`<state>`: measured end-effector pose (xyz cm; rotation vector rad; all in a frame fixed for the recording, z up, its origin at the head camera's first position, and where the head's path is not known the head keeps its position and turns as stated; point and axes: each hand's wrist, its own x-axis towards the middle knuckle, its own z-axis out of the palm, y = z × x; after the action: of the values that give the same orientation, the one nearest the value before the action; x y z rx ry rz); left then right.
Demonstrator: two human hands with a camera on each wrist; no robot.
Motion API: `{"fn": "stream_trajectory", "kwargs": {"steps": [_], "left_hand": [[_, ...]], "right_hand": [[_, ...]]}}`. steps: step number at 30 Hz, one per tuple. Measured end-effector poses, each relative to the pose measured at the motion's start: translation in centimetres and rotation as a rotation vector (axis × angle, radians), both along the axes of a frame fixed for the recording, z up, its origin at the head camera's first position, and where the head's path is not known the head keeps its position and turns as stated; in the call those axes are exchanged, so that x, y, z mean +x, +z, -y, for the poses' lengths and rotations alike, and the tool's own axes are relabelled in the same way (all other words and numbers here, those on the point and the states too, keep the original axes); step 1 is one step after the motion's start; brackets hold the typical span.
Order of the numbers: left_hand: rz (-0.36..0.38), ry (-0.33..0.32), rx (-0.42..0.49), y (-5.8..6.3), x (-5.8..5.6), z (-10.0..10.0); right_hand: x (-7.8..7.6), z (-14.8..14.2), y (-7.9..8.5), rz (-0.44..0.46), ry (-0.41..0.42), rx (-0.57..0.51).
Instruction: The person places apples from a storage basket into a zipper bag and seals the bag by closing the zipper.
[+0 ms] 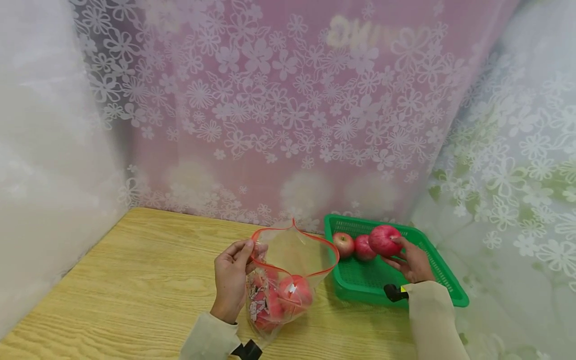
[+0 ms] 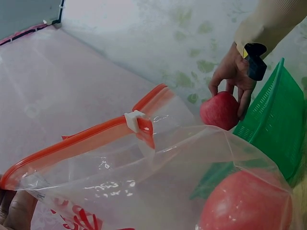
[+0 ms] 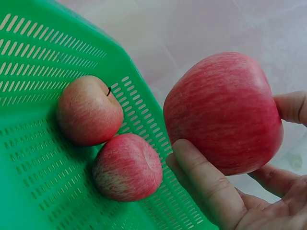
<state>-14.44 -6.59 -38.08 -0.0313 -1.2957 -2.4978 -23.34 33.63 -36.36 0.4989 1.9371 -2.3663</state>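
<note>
Over the green basket (image 1: 373, 296), my right hand (image 1: 415, 262) holds a red apple (image 3: 223, 115) between thumb and fingers. Two other apples lie in the basket: a paler one with a stem (image 3: 88, 111) and a redder one (image 3: 128, 167) against it. My left hand (image 1: 230, 280) pinches the orange rim of a clear zip bag (image 1: 315, 252), whose mouth gapes wide. Several apples sit in the bag, one of them (image 1: 295, 290) near its front. A white zip slider (image 2: 135, 120) shows on the rim in the left wrist view.
The bag and basket stand side by side on a wood-grain table (image 1: 135, 280). A pink flowered sheet (image 1: 279, 110) hangs behind the table, with pale sheeting at the left and a flowered pale sheet (image 1: 517, 210) at the right, close by the basket.
</note>
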Motion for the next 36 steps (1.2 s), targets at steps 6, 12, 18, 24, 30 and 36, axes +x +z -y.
{"fn": "stream_trajectory", "kwargs": {"steps": [6,12,18,24,30,36], "left_hand": [[0.0,0.002,-0.002,0.0,0.0,-0.1],[-0.003,-0.006,0.0,0.0,0.0,-0.2],[-0.002,0.001,0.002,-0.1,0.0,-0.2],[0.008,0.004,-0.001,-0.2,0.1,-0.3],[0.003,0.007,0.003,-0.2,0.0,-0.4],[0.019,0.009,-0.008,-0.2,0.0,-0.5]], "right_hand": [[0.5,0.3,0.3,-0.033,0.042,0.031],[1.0,0.5,0.5,-0.072,0.075,0.048],[1.7,0.6,0.5,-0.103,0.102,0.062],[2.3,0.8,0.6,-0.124,0.131,0.079],[2.9,1.1,0.8,-0.15,0.147,0.058],[3.6,1.6,1.4,-0.166,0.159,0.066]]}}
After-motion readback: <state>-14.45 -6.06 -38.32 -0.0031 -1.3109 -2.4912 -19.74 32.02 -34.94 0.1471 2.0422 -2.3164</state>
